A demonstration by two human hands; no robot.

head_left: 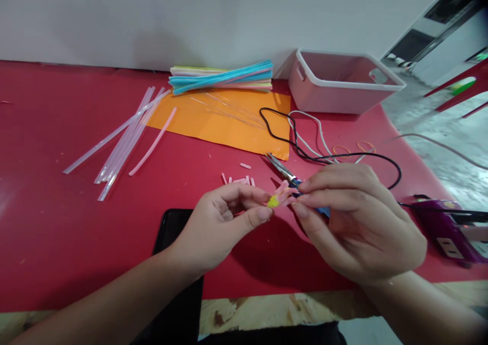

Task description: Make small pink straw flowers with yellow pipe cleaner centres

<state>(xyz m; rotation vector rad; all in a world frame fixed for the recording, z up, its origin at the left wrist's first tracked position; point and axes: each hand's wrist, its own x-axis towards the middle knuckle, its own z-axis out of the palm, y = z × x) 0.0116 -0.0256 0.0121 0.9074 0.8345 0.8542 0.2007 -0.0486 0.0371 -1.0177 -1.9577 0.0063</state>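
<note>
My left hand (221,223) pinches a small yellow piece (273,201) between thumb and forefinger, just above the red table cover (76,223). My right hand (354,218) has its fingers pressed together on short pink straw pieces (284,191) that touch the yellow piece. Scissors (282,169) with a blue handle lie right behind the fingertips. A few cut pink bits (238,180) lie scattered just beyond my left hand.
Clear straws (122,139) lie at the left, coloured straws (221,77) at the back on an orange sheet (229,121). A white bin (341,81) stands back right. Black and white cables (305,144), a purple device (446,228) and a black phone (173,228) lie near.
</note>
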